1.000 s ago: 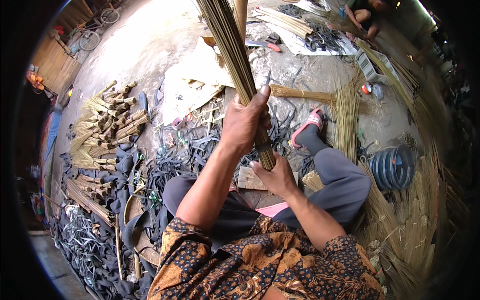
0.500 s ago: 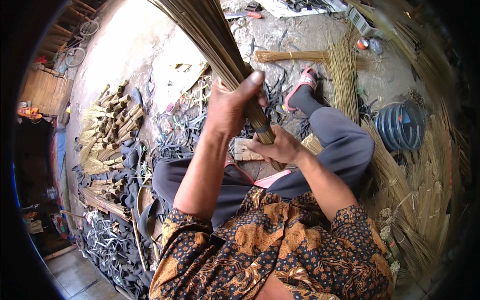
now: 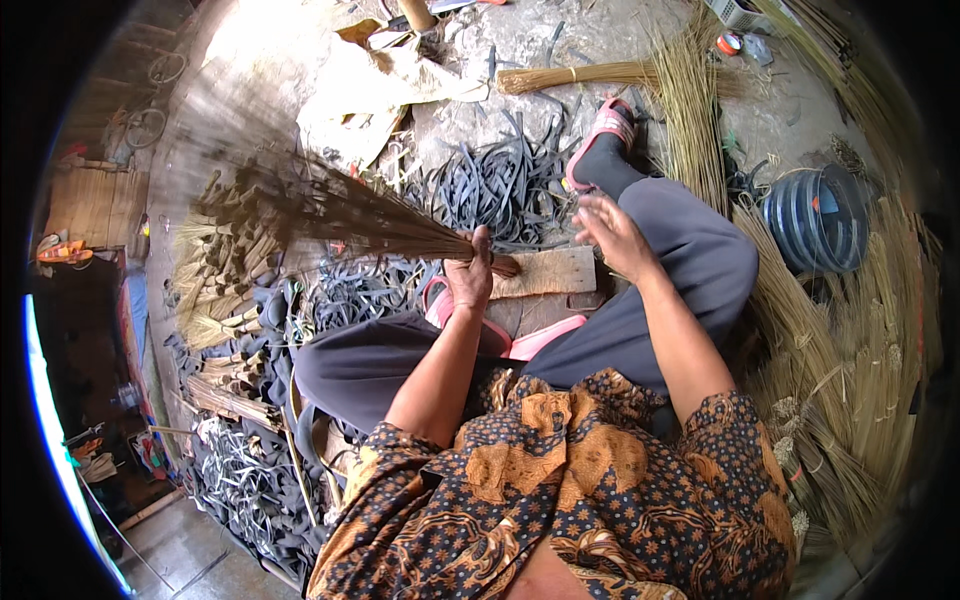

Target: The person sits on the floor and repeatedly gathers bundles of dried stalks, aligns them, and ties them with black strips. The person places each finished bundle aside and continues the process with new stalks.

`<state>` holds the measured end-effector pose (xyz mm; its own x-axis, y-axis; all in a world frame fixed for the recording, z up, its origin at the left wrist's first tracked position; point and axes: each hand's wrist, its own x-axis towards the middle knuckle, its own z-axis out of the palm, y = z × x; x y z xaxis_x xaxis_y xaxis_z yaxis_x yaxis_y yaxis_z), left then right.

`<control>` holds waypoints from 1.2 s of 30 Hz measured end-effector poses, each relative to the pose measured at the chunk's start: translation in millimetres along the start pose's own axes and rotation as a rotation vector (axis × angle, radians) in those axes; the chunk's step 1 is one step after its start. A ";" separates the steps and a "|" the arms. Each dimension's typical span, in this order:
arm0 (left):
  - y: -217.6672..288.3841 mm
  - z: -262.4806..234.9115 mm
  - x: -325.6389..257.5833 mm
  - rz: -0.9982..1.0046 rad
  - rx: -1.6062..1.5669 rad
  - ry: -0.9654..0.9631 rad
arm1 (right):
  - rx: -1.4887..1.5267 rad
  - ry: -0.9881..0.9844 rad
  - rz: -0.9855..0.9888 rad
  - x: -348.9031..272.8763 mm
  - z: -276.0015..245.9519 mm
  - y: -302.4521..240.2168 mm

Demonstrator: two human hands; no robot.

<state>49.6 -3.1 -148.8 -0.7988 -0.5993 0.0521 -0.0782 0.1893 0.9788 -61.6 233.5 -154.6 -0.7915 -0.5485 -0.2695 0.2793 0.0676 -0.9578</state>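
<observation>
My left hand [image 3: 468, 278] is closed around the narrow, bound end of a stick broom [image 3: 390, 222]. The broom's thin brown sticks fan out to the upper left, where their tips smear with motion. My right hand [image 3: 612, 238] is raised in front of my bent right knee, fingers apart and slightly blurred, with nothing in it. Between and below the two hands lies a worn wooden board [image 3: 556, 273], and the broom's butt end is over its left part; whether they touch I cannot tell.
Dark rubber strips [image 3: 495, 185] lie heaped beyond the board. Short tied stick bundles [image 3: 230, 250] are piled at left. A tied stick bundle [image 3: 580, 76] lies ahead of my sandalled foot [image 3: 607, 150]. A ribbed clear blue container [image 3: 815, 222] and long loose sticks [image 3: 820, 370] are at right.
The broom has swung from pointing up and away to pointing left, its sticks spreading. My right hand has let go of its lower end and moved right and up.
</observation>
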 end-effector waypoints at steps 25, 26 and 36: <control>71.0 -223.1 83.8 -0.399 0.096 0.094 | -0.813 -0.160 0.221 2.4 -25.5 64.2; 97.3 -290.0 95.6 -0.273 0.110 0.238 | -0.789 -0.172 0.194 1.0 -25.9 64.3; 144.1 -446.3 122.8 -0.059 -0.042 0.866 | -0.418 -0.006 0.063 -4.9 1.0 -14.1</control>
<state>206.5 -396.6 87.1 -0.0572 -0.9915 0.1166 -0.0700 0.1205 0.9902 -61.2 234.4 -139.7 -0.7764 -0.5373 -0.3296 0.0814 0.4330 -0.8977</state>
